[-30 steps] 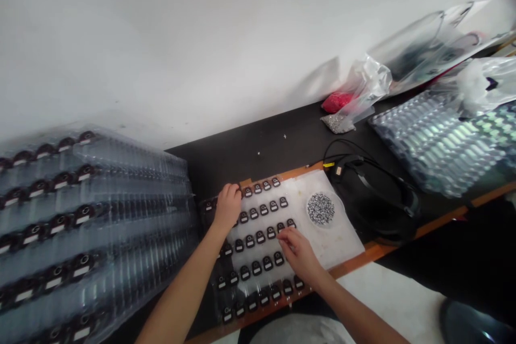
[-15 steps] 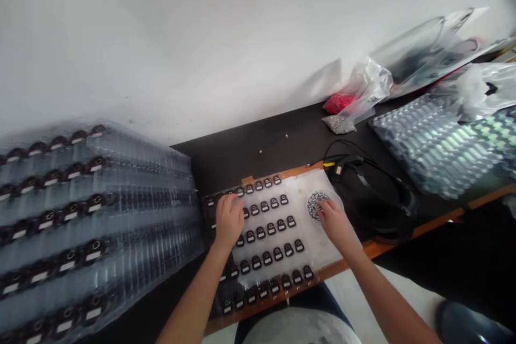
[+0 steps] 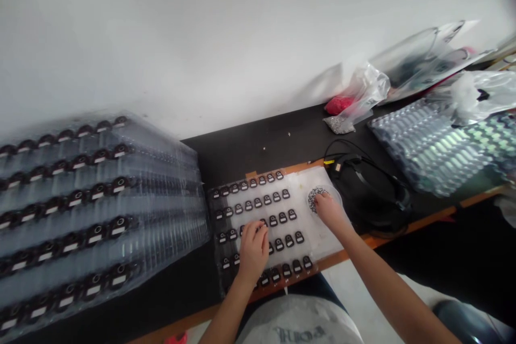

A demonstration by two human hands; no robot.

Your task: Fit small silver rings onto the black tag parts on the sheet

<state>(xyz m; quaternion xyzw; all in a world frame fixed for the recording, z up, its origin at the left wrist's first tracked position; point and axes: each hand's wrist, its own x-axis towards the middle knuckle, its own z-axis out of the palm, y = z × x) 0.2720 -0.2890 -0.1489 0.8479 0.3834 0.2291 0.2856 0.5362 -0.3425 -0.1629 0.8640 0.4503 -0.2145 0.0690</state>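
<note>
Taking the clear tray (image 3: 285,228) in front of me as the dial, with twelve towards the wall (image 3: 209,37), my left hand (image 3: 253,250) is near the centre, over the lower-middle rows. Its fingers are bent, with the thumb close to the forefinger; I cannot tell whether they pinch anything. Rows of small black pieces (image 3: 276,196), each with a ring mark and a pale label, sit in the tray around that hand, and it hides some of them.

My right hand (image 3: 329,210) is at two o'clock, fingertips down in a clear round bowl (image 3: 337,194), among small shiny metal bits (image 3: 313,201). Those fingers are drawn together, but I cannot see whether a bit is caught between them. The bowl rests on a white sheet (image 3: 320,234), just beside the tray.

At nine o'clock stands a tall stack of trays (image 3: 169,172), with more labelled black pieces along its top. Further out past the bowl, between two and three, lies a black headset (image 3: 381,193) with its cable. Well off towards half past one, a bag with something red (image 3: 341,104) inside lies on the dark bench (image 3: 237,153). Beyond the headset, at two, are more clear trays (image 3: 431,150).
</note>
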